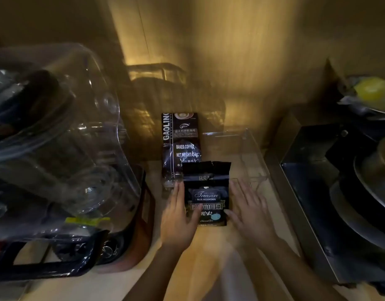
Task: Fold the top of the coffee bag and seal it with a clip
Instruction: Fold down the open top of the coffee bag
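A small black coffee bag point(206, 192) with a "Treasure Blue Mountain" label stands upright on the wooden counter point(209, 246), its torn top edge unfolded. My left hand point(179, 216) lies flat against the bag's left side, thumb on its lower front. My right hand point(249, 211) lies flat against its right side, fingers spread. Together they steady the bag. A taller black "Gaoling" coffee bag point(179, 140) stands just behind it. No clip is visible.
A large clear plastic container point(57, 137) of kitchen items fills the left. A clear acrylic tray point(248, 153) sits right of the bags. A metal box point(313, 192) with dark pans stands at the right, a wire rack point(161, 83) behind.
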A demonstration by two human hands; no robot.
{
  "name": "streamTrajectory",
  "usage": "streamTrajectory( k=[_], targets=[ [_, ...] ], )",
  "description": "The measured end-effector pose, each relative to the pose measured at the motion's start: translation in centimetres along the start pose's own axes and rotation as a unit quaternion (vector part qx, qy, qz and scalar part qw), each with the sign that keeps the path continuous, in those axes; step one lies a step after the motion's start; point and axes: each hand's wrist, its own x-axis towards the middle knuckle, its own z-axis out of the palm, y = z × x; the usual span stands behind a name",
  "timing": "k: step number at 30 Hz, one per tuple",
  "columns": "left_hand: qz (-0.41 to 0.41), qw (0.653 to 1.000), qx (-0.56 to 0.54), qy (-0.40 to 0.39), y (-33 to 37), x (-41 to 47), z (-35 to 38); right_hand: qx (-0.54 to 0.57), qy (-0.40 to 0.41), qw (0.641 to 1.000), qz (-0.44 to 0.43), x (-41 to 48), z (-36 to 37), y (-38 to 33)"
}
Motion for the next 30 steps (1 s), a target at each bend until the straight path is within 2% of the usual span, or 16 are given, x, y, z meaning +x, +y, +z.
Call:
streamTrajectory(
  k=[3, 6, 9, 11, 14, 20, 22, 30],
  targets=[
    [-0.026, 0.995, -0.095, -0.012, 0.4, -0.3, 0.7, 0.021, -0.071, 0.997, 0.035, -0.5, 1.1, -0.2],
    [-0.034, 0.981, -0.19, -0.033, 0.3, -0.6, 1.3, 0.117, -0.109, 0.984, 0.082, -0.6, 1.9, -0.7],
    [-0.104, 0.935, -0.335, -0.05, 0.3, -0.4, 1.0, 0.288, -0.134, 0.939, 0.129, -0.2, 2.1, -1.5],
    [-0.151, 0.903, -0.4, -0.048, 0.1, -0.3, 0.7, 0.378, -0.111, 0.904, 0.166, 0.0, 2.2, -2.0],
    [-0.201, 0.889, -0.41, -0.035, 0.2, 0.2, -0.2, 0.39, -0.058, 0.892, 0.221, 0.5, 2.4, -2.4],
    [-0.226, 0.859, -0.458, -0.037, 0.9, 0.4, -1.8, 0.515, -0.026, 0.804, 0.297, 1.4, 2.0, -2.8],
    [-0.232, 0.851, -0.47, -0.039, 1.3, 0.4, -1.9, 0.534, -0.022, 0.785, 0.314, 1.8, 1.5, -2.8],
    [-0.255, 0.817, -0.516, -0.019, 2.4, 1.1, -1.4, 0.548, -0.005, 0.765, 0.338, 2.5, 0.3, -3.7]
  ],
)
